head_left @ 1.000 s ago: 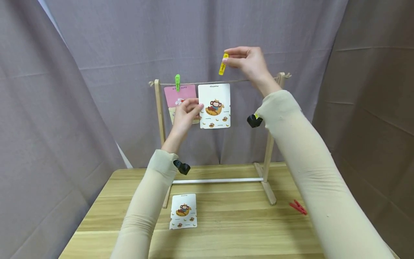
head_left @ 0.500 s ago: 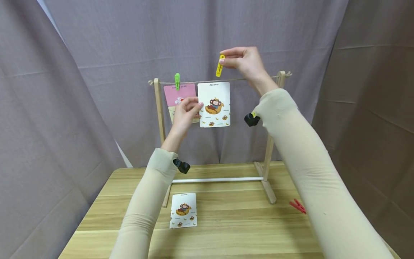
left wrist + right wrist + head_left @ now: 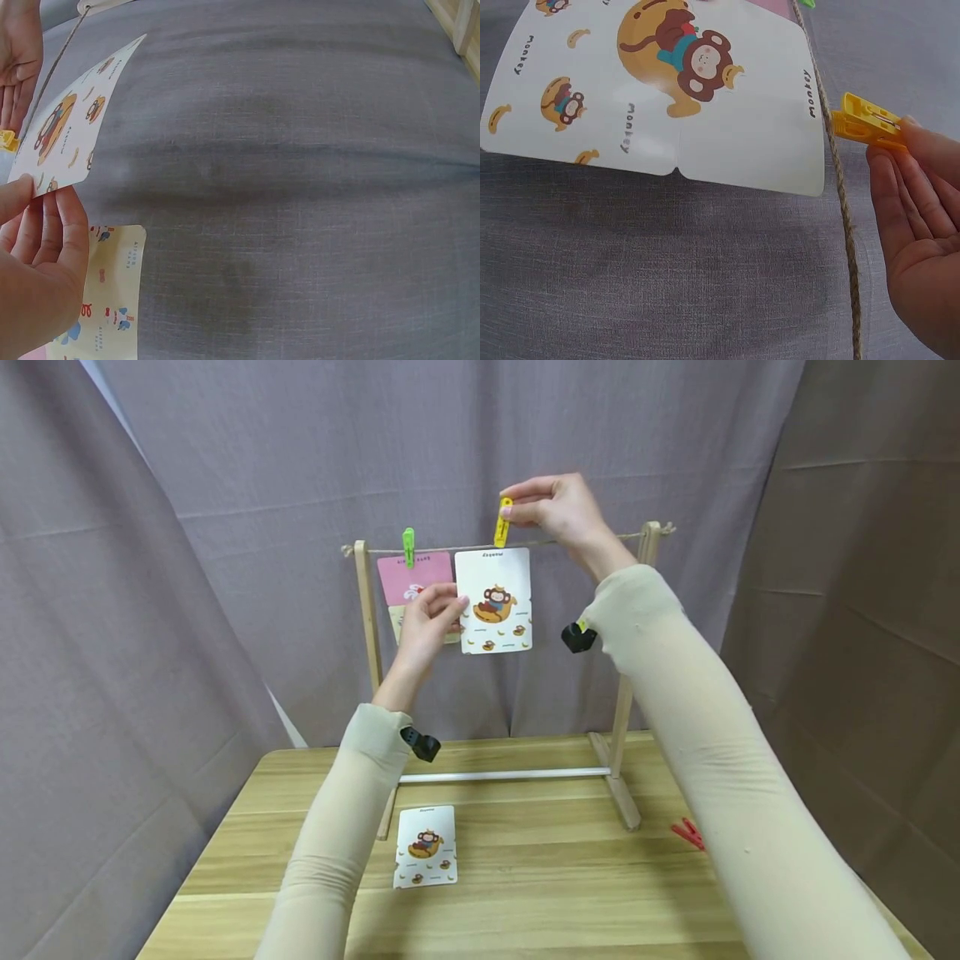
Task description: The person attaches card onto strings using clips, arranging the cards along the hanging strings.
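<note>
My left hand (image 3: pixel 431 618) pinches the left edge of a white monkey card (image 3: pixel 493 600) and holds its top against the string (image 3: pixel 585 540) of a wooden rack (image 3: pixel 624 693). In the left wrist view the fingers (image 3: pixel 45 240) grip the card (image 3: pixel 64 127) at its lower corner. My right hand (image 3: pixel 555 510) pinches a yellow clothespin (image 3: pixel 502 522), whose tip is at the string just above the card's top edge. The right wrist view shows the clothespin (image 3: pixel 866 124) beside the string (image 3: pixel 840 187) and the card (image 3: pixel 667 90).
A pink card (image 3: pixel 416 578) hangs from a green clothespin (image 3: pixel 408 547) at the rack's left. A second monkey card (image 3: pixel 425 847) lies on the wooden table (image 3: pixel 540 877). A red clothespin (image 3: pixel 688 835) lies at the right. Grey curtains surround the table.
My right hand has brought the yellow clothespin down and left, from above the string to the string at the card's top edge. The left hand keeps holding the card.
</note>
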A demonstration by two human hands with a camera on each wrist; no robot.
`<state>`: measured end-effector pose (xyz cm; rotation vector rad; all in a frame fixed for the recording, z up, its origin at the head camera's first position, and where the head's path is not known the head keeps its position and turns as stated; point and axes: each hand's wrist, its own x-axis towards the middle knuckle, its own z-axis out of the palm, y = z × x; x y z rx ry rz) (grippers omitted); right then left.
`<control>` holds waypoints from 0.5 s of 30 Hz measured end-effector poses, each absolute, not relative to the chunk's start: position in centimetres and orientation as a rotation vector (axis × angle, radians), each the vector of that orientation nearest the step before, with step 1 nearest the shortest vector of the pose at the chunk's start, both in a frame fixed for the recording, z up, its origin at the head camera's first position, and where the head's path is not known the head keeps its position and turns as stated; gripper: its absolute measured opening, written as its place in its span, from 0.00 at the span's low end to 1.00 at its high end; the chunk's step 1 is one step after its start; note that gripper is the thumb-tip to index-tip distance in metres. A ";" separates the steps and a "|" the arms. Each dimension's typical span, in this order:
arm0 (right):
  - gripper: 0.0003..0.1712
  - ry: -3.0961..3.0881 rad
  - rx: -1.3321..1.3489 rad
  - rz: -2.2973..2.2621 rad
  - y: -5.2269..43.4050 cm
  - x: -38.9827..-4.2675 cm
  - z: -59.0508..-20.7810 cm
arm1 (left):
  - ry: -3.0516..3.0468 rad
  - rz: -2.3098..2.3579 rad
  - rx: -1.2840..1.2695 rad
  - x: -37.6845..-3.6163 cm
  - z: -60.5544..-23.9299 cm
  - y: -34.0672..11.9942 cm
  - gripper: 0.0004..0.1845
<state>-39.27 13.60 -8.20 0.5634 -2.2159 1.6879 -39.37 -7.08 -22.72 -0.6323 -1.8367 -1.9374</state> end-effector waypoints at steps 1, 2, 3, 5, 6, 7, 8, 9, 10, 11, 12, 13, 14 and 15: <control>0.19 -2.226 0.563 1.686 13.6 -39.3 -8.2 | -1.838 -1.936 -0.633 -39.4 -22.7 -7.1 0.14; 0.19 -2.236 0.563 1.680 13.5 -39.3 -8.3 | -1.839 -1.934 -0.635 -39.4 -22.7 -7.1 0.14; 0.19 -2.249 0.561 1.669 13.5 -39.3 -8.3 | -1.840 -1.933 -0.634 -39.4 -22.8 -7.0 0.14; 0.19 -2.274 0.555 1.655 13.4 -39.3 -8.4 | -1.844 -1.932 -0.629 -39.3 -22.8 -7.0 0.14; 0.19 -2.285 0.553 1.647 13.4 -39.3 -8.4 | -1.845 -1.934 -0.624 -39.3 -22.9 -7.0 0.14; 0.19 -2.296 0.551 1.640 13.3 -39.3 -8.4 | -1.848 -1.933 -0.621 -39.3 -22.9 -7.0 0.15; 0.20 -2.306 0.543 1.640 13.3 -39.2 -8.4 | -1.850 -1.932 -0.617 -39.3 -22.9 -7.0 0.15; 0.20 -2.315 0.539 1.639 13.3 -39.2 -8.5 | -1.851 -1.932 -0.615 -39.3 -23.0 -7.0 0.15; 0.20 -2.323 0.535 1.639 13.3 -39.2 -8.5 | -1.852 -1.934 -0.612 -39.3 -23.0 -7.0 0.15; 0.21 -2.331 0.532 1.632 13.3 -39.2 -8.6 | -1.853 -1.931 -0.612 -39.3 -23.0 -7.0 0.15; 0.21 -2.338 0.532 1.630 13.3 -39.2 -8.6 | -1.853 -1.930 -0.613 -39.3 -23.1 -7.0 0.15; 0.21 -2.342 0.534 1.632 13.3 -39.2 -8.6 | -1.852 -1.927 -0.615 -39.3 -23.1 -7.0 0.15; 0.22 -2.345 0.535 1.638 13.2 -39.2 -8.7 | -1.850 -1.926 -0.616 -39.3 -23.1 -7.1 0.15; 0.22 -2.346 0.544 1.638 13.2 -39.2 -8.7 | -1.849 -1.925 -0.618 -39.3 -23.1 -7.1 0.15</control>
